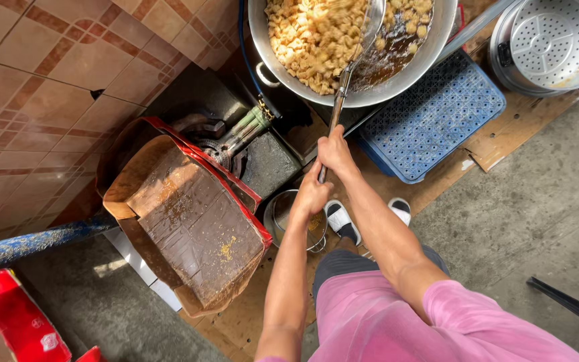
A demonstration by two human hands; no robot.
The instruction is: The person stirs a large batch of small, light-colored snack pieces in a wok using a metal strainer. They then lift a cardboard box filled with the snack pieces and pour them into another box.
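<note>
While gripped by both hands (near its end), skimmer (pixel 344 80) handle up toward wok (pixel 397 80).

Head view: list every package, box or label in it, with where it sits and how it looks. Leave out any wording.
Cardboard box: flattened open beside the burner, brown, stained dark, red edges.
Red carton: bottom-left corner, red with a small white label.
Blue plastic crate: upturned, right of the wok, perforated.
No signs or screens.
</note>
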